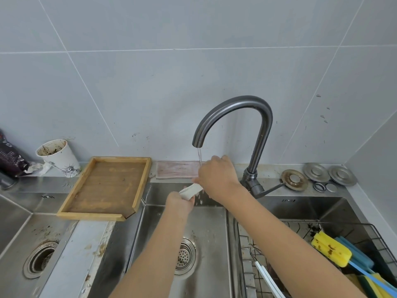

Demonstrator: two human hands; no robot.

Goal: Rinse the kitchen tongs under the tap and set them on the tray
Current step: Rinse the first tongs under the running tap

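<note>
Both hands grip pale tongs (191, 191), mostly hidden, under stream.

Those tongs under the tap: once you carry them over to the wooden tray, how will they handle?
Likely slippery: the tongs are wet under the running tap, so a firm grip helps. They look stiff, spanning between the left hand and right hand without sagging. Probably light. The wooden tray is close.

No lettering is legible; the dark bag's (10, 155) print blurs
</note>
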